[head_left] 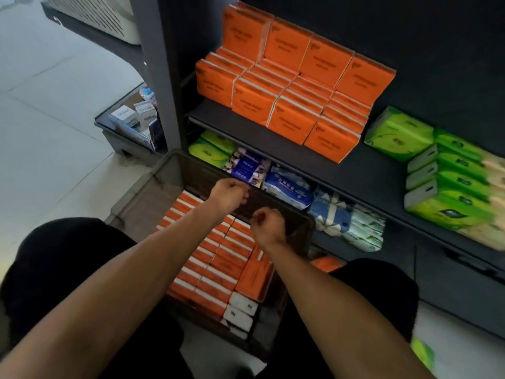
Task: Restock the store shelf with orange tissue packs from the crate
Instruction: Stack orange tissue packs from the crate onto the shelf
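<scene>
Head view: orange tissue packs (216,269) lie packed in rows inside a dark crate (175,170) on the floor, between the person's knees and just in front of the shelf unit. A few white packs (241,303) sit at the crate's near end. More orange packs (289,88) already stand in tiered rows on the dark shelf (382,170) above, toward its left side. Green packs (448,170) are stacked further right on the same shelf. On the level below lie blue and white packs (289,184) and more green ones.

Both hands hover over the far end of the crate, near each other. The left hand (229,194) is curled into a loose fist, its fingers (241,187) clenched with nothing visible in them. The right hand (269,227) is likewise clenched and empty, just beside the crate's far rim.
</scene>
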Tool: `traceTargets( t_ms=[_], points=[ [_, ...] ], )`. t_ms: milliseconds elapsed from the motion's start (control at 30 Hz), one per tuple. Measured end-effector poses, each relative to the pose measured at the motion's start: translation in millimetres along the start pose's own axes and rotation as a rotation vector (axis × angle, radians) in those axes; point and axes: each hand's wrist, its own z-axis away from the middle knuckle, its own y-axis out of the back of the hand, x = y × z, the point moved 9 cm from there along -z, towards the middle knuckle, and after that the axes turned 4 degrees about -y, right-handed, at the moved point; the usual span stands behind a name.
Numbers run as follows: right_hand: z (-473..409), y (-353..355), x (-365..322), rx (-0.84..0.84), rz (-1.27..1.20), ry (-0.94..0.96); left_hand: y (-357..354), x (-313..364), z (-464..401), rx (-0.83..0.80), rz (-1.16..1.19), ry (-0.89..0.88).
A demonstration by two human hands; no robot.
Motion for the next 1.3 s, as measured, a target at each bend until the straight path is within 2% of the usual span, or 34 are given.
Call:
traceTargets(
  t_ms=[100,300,433,633,700,900,1033,1133,1300],
  points=[
    [20.7,-21.0,56.9,-0.056,0.006,-0.321,-12.1,-10.7,-7.2,-0.056,-0.016,0.049],
    [47.7,-60.5,111.8,-0.307,0.121,-0.671,-17.4,-27.0,-22.1,-0.086,-0.010,0.115],
    [55.5,-74.3,122.0,-0.409,0.047,-0.778,-17.4,-36.5,-28.9,-0.071,0.000,0.145],
    [59.2,-92.2,120.8,-0.445,-0.047,-0.827,-12.0,-41.5,-32.3,-0.059,-0.030,0.165],
    [60.1,-99.9,121.6,-0.451,-0.095,-0.821,-11.0,-42.5,-32.6,-0.064,-0.040,0.170],
    [57.4,-111.1,130.5,-0.466,-0.004,-0.776,-13.1,-41.8,-31.5,-0.094,-0.055,0.165],
    [49.3,-96.7,117.9,-0.369,0.070,-0.651,-13.5,-37.6,-26.4,-0.091,-0.049,0.162],
    [38.3,-79.8,97.7,-0.266,0.132,-0.490,-12.6,-33.6,-20.1,-0.101,-0.056,0.162],
    [30.2,-34.5,55.3,-0.039,0.075,-0.252,-7.7,-28.9,-12.6,-0.111,-0.087,0.126]
  ],
)
